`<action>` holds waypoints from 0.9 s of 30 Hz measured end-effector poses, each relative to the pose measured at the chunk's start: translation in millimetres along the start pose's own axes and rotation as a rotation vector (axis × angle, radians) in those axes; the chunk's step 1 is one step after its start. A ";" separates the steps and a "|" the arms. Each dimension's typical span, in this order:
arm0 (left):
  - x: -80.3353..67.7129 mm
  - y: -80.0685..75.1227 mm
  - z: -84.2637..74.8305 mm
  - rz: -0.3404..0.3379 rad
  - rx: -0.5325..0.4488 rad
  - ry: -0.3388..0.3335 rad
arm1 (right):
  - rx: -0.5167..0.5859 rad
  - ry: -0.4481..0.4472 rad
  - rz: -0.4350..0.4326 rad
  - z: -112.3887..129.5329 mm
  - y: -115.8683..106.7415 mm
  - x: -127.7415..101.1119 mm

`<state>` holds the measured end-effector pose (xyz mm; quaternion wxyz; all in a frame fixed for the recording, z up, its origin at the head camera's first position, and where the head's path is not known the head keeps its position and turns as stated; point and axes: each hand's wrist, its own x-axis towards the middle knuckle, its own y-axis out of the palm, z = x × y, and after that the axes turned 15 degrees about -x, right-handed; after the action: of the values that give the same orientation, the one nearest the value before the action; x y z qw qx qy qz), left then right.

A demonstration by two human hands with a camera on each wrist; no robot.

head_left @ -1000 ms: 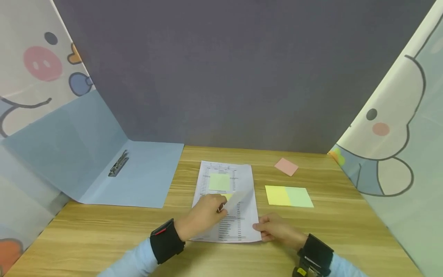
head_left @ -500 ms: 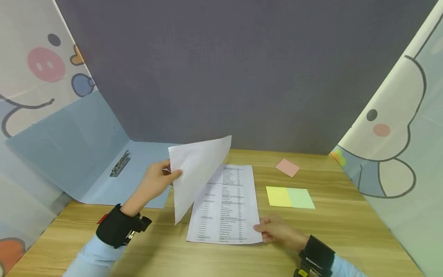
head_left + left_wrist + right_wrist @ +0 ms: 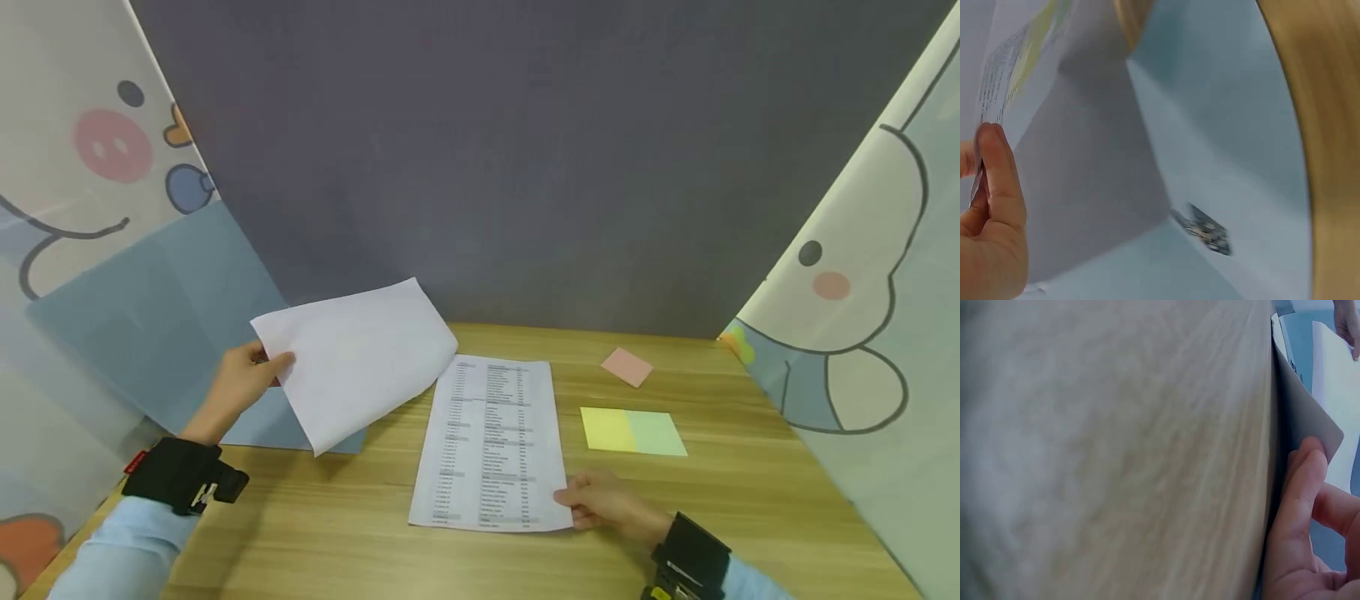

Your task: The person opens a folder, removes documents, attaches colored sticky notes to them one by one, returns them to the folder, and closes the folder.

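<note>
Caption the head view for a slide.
Left hand holds a sheet partly hiding a blue folder; right hand pinches a printed page.

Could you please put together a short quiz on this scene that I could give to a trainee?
1. True or false: the left hand holds up a white sheet.

2. Multiple choice: what do the fingers of the right hand grip?
A) the pink note
B) the printed paper
C) the metal clip

3. Fill in the missing words: beside the yellow note lies a ____ note.

Key:
1. True.
2. B, near its lower right corner in the head view.
3. Pale green: the pale green note adjoins the yellow one.
</note>
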<state>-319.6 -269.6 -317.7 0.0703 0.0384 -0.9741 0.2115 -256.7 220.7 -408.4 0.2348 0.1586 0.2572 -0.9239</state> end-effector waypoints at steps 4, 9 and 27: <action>7.0 -13.3 16.6 0.032 -0.022 -0.075 | -0.003 0.004 0.000 -0.1 0.1 -0.2; 22.6 -21.0 43.7 0.022 -0.068 -0.172 | -0.013 0.012 -0.009 -1.1 -0.7 1.0; 20.1 -11.0 49.3 0.018 -0.083 -0.430 | -0.016 0.018 0.006 -4.8 -3.7 7.0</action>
<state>-344.2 -301.1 -354.5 -0.1396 0.0710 -0.9748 0.1587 -263.6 223.6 -413.7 0.2367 0.1657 0.2663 -0.9196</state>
